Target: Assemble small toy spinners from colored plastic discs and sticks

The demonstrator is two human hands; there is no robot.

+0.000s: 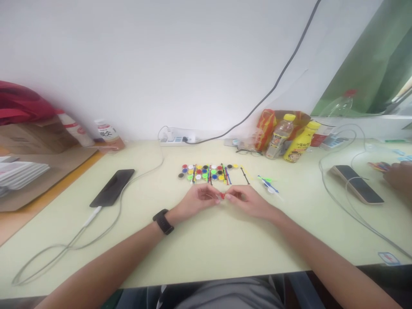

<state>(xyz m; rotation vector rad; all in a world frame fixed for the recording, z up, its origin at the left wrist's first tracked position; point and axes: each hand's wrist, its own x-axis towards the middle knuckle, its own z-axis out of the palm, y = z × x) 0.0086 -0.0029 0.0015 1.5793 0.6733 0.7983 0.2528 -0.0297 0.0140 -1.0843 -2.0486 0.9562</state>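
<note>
My left hand [197, 200] and my right hand [246, 201] meet at the middle of the pale table [206, 253], fingertips pinched together on a small red piece [222, 196]. A black band sits on my left wrist. Just beyond the hands lies a cluster of small coloured round pieces and thin coloured sticks [209, 172] laid in rows. To the right of them lie a black stick [245, 175] and a few green, blue and white pieces [268, 184].
A black phone [112, 187] on a white cable lies at left, another phone [357, 183] at right. Bottles and snack bags [286, 135] and a power strip [175, 137] stand by the wall. Another person's hand [399, 176] holds coloured pieces at far right.
</note>
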